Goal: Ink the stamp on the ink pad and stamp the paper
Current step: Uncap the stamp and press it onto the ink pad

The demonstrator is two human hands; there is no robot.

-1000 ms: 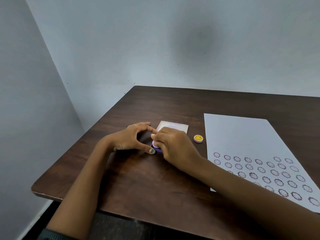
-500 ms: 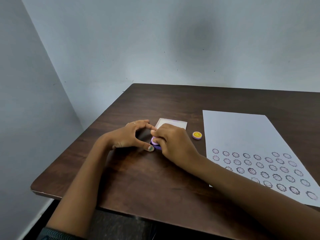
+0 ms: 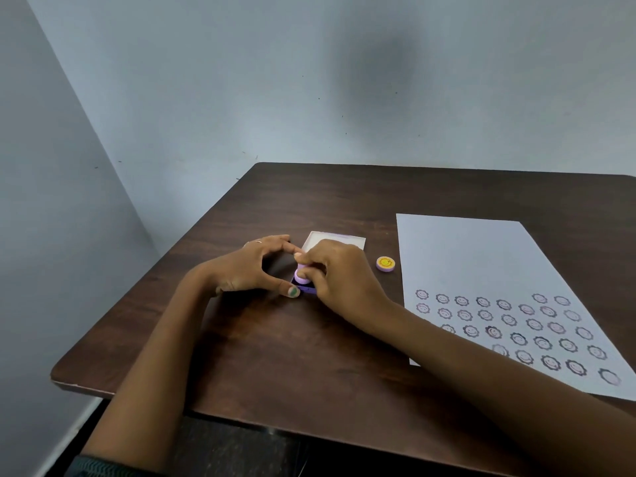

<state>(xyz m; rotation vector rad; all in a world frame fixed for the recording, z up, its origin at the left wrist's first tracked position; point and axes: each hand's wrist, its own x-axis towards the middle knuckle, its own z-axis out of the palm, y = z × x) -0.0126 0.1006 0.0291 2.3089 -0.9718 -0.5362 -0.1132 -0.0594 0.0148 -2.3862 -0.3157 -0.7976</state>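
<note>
A small round lilac stamp (image 3: 301, 275) stands on the purple ink pad (image 3: 307, 289), and my right hand (image 3: 339, 278) is closed around it from the right. My left hand (image 3: 253, 266) rests on the table to the left of the pad, its thumb and forefinger touching the pad's edge. Most of the ink pad is hidden under my hands. The white paper (image 3: 481, 263) lies to the right, with several rows of round flower-shaped smiley prints across its near half.
The pad's open white lid (image 3: 339, 239) lies just behind my hands. A small purple cap with a yellow smiley face (image 3: 385, 263) sits between the lid and the paper. The dark wooden table (image 3: 344, 194) stands in a corner against pale walls.
My hands stay at the pad. The stamp shows more above the pad between my right fingers than one second ago. The view has shifted slightly.
</note>
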